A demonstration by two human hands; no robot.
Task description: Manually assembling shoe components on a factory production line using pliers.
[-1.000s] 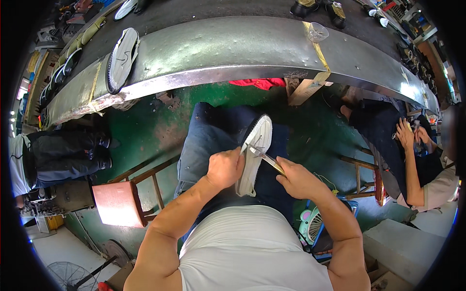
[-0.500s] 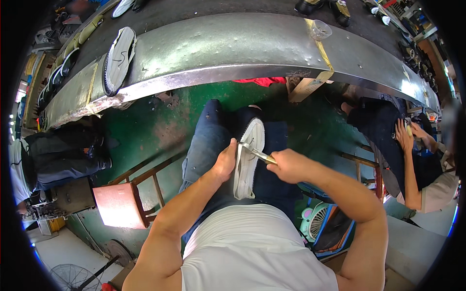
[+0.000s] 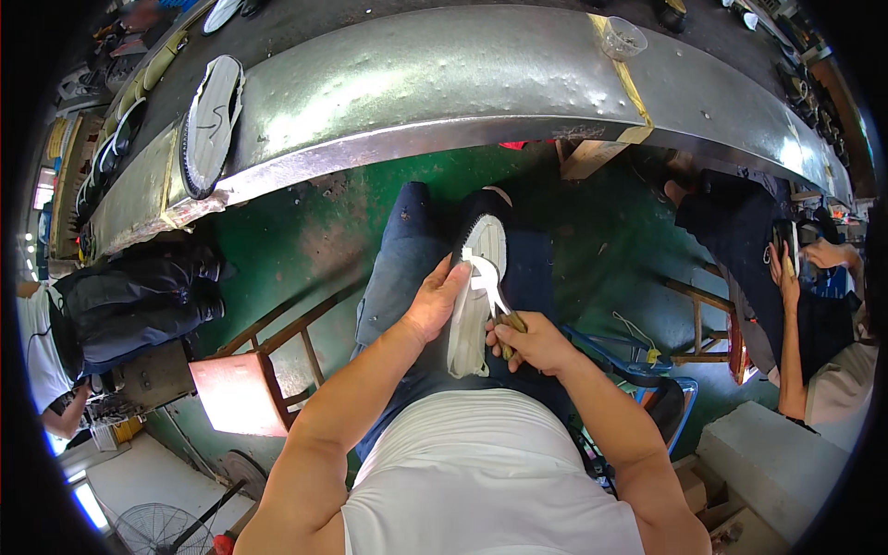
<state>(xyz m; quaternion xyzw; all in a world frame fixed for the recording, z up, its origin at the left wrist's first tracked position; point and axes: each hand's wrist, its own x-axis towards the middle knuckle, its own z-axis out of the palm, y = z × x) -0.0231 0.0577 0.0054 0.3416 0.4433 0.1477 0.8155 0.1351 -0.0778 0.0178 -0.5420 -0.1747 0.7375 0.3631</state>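
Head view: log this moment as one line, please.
left hand: holds shoe by left edge | right hand: holds pliers by handles | pliers: head over shoe's underside | bench: another shoe at left

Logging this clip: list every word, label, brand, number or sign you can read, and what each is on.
None can be read.
Held shoe: no lettering visible.
Pincers: no lettering visible.
Bench shoe: a dark squiggle, not legible as writing.
Plastic cup: no lettering visible.
Cluttered edges of the view: too small or blurred to tell.

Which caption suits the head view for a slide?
Left hand holds a pale-bottomed shoe while right hand grips pliers over it, metal bench beyond.
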